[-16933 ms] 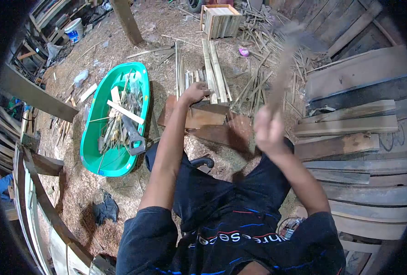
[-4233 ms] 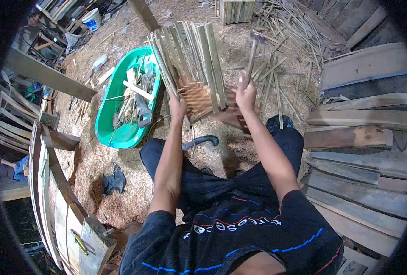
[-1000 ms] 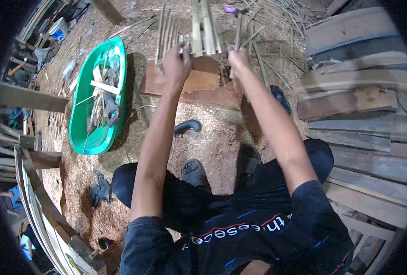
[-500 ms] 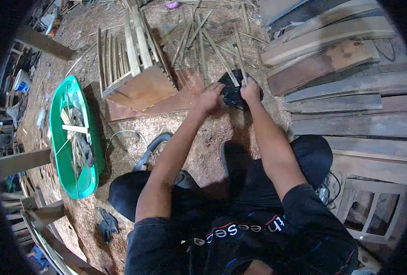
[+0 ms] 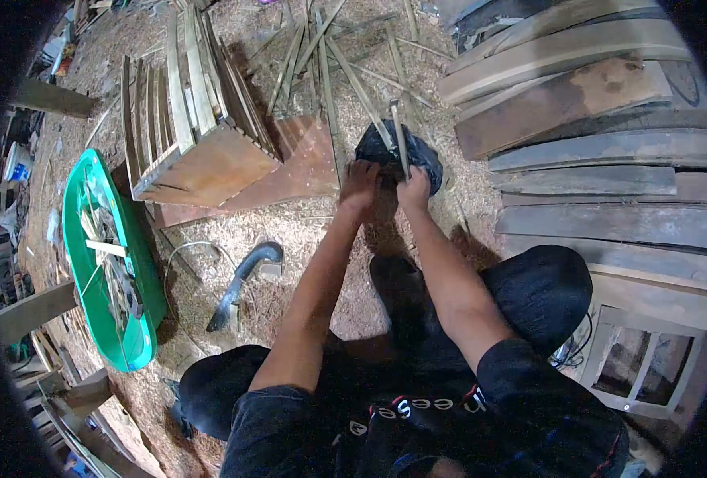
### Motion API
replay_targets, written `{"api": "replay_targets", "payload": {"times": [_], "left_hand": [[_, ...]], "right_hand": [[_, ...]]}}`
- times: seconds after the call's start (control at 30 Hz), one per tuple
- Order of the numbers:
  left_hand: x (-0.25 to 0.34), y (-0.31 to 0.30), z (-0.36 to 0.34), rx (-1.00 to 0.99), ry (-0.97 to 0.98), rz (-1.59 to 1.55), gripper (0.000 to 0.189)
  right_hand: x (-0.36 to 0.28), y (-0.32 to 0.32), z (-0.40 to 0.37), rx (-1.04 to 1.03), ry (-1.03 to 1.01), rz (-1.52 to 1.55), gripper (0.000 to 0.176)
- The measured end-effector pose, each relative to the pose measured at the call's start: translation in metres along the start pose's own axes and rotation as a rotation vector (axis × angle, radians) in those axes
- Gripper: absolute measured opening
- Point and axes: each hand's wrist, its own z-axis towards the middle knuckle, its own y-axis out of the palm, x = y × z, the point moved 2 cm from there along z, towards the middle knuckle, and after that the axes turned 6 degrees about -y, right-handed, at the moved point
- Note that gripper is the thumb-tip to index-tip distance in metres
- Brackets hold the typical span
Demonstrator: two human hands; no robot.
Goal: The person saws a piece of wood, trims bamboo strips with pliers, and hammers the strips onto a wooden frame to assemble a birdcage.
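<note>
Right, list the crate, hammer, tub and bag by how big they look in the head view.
1. Crate, covering the most picture, gaps between slats included.
2. Tub.
3. Bag, partly covered.
4. Hammer, a thin strip.

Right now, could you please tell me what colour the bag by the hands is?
The bag is black, best seen in the head view.
</note>
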Motion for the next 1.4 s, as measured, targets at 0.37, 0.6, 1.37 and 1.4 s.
{"api": "replay_targets", "payload": {"times": [0.37, 0.6, 1.37, 1.4], "left_hand": [[-0.004, -0.003, 0.011, -0.159, -0.08, -0.038, 0.026], [-0.007, -0.005, 0.011, -0.155, -0.068, -0.098, 0.024], [-0.015, -0.134, 0.034, 0.213, -0.048, -0.226, 0.012], [-0.018, -0.128, 0.034, 0.216, -0.05, -0.236, 0.012]], "right_hand": [[-0.005, 0.002, 0.008, -0.015, 0.086, 0.299, 0.016], [-0.02, -0.006, 0.01, 0.034, 0.09, 0.193, 0.026], [-0.107, 0.0, 0.04, -0.056, -0.283, 0.46, 0.032], [-0.105, 0.001, 0.04, -0.042, -0.278, 0.472, 0.031]]}}
